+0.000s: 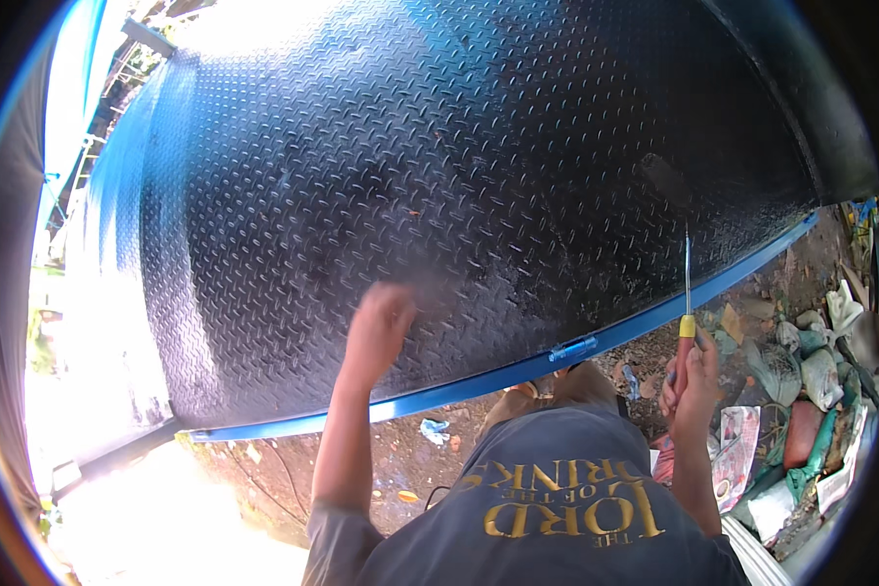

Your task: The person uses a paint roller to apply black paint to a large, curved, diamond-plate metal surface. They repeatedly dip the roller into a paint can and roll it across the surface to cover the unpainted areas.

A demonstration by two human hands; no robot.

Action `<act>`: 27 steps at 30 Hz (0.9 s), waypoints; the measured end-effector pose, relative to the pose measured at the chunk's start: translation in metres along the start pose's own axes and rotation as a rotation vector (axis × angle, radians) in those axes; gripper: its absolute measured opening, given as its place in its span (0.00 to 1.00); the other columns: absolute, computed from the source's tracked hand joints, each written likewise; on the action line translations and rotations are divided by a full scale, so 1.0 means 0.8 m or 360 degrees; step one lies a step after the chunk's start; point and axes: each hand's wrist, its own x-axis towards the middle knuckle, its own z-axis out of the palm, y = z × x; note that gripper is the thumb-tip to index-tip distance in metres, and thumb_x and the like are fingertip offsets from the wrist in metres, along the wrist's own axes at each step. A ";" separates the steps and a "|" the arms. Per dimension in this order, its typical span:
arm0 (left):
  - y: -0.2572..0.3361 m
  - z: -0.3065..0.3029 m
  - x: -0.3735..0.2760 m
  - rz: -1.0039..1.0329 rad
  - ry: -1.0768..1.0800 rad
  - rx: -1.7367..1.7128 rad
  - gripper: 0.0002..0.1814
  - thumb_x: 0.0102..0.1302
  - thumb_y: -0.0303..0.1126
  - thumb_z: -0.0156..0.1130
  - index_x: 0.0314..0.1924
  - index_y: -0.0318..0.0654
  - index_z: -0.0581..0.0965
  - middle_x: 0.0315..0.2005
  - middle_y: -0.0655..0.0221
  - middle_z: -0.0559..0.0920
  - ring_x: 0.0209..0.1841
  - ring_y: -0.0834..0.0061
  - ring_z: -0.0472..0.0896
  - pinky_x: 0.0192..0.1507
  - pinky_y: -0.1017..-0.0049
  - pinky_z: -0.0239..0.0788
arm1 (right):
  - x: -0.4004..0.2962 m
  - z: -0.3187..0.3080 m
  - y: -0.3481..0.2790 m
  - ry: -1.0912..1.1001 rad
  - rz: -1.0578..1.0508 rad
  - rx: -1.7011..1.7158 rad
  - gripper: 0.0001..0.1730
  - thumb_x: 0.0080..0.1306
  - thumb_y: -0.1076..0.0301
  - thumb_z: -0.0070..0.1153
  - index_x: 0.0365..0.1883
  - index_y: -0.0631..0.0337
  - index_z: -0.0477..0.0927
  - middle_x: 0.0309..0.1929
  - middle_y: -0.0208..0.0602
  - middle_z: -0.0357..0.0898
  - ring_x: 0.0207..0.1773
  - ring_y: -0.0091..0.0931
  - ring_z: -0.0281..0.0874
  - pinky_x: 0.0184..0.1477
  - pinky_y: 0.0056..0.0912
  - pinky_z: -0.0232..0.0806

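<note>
A paint roller with a dark cover rests on or just over the right part of a black diamond-plate metal bed. My right hand is closed around its red and yellow handle, beyond the bed's blue edge. Over the lower middle of the plate is my left hand, blurred by motion, fingers curled. Whether it holds anything, or touches the plate, cannot be told; a dark blur lies beside it. The black surface looks glossy in places and duller near the front edge.
A blue metal rail with a hinge-like fitting runs along the near edge. Littered soil lies below it. Filled bags and printed sheets are heaped at the right. A dark raised wall bounds the plate at upper right.
</note>
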 end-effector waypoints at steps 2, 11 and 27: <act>-0.006 0.003 0.076 0.0079 0.0209 0.0165 0.09 0.68 0.28 0.62 0.47 0.36 0.82 0.45 0.57 0.82 0.48 0.54 0.82 0.50 0.62 0.75 | 0.005 -0.007 -0.006 -0.0015 0.0010 -0.0002 0.23 0.83 0.58 0.39 0.73 0.52 0.64 0.31 0.30 0.70 0.16 0.14 0.61 0.14 0.16 0.55; -0.062 0.065 0.319 0.0294 0.0538 0.0560 0.09 0.69 0.31 0.61 0.45 0.42 0.84 0.43 0.62 0.85 0.50 0.57 0.82 0.51 0.59 0.75 | 0.001 -0.057 0.005 0.0308 -0.0063 -0.0008 0.24 0.83 0.57 0.40 0.73 0.51 0.64 0.31 0.30 0.69 0.16 0.14 0.59 0.15 0.17 0.55; -0.055 0.074 0.380 0.0445 0.0418 0.0927 0.08 0.66 0.34 0.64 0.42 0.51 0.87 0.44 0.68 0.83 0.51 0.61 0.81 0.51 0.60 0.77 | 0.000 -0.077 0.004 0.0561 -0.0001 0.0003 0.24 0.84 0.56 0.39 0.74 0.49 0.64 0.31 0.28 0.68 0.15 0.14 0.58 0.14 0.17 0.53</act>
